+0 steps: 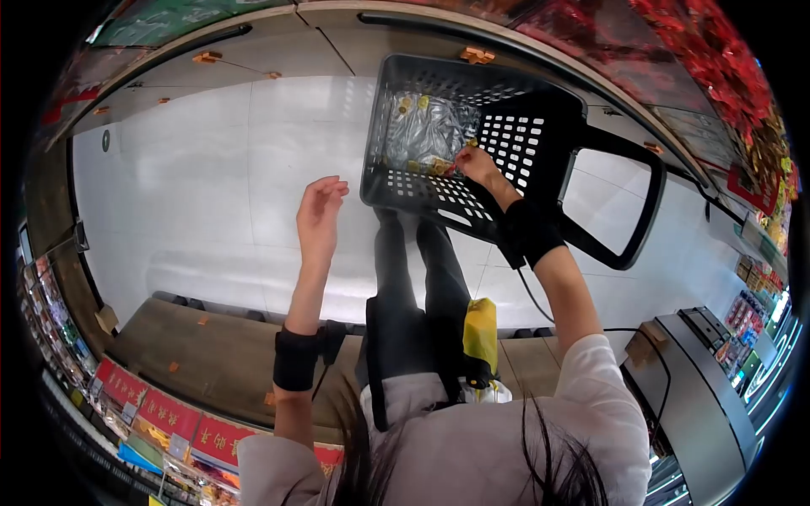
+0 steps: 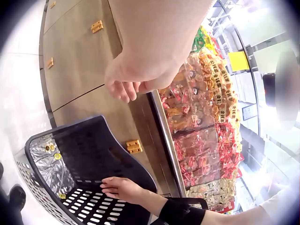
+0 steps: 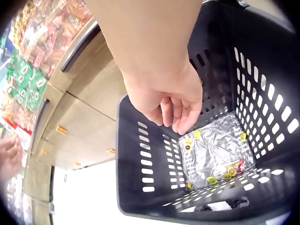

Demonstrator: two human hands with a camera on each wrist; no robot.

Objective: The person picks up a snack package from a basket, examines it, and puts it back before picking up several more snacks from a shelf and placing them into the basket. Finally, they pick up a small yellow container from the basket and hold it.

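Observation:
A black shopping basket with slotted walls stands before the person. On its bottom lies crinkled, shiny clear plastic, with several small yellow pieces and a red piece scattered about its edges. The right hand reaches into the basket, over the plastic. Its fingers are loosely bent, with nothing visible between them in the right wrist view. Left of the basket, the left hand hangs in the air, fingers relaxed and holding nothing. Both wrists wear black bands.
Wooden cabinets with orange hinges line the aisle, topped by bins of packaged snacks. Behind the basket its black handle sticks out to the right. A yellow pouch hangs at the person's waist.

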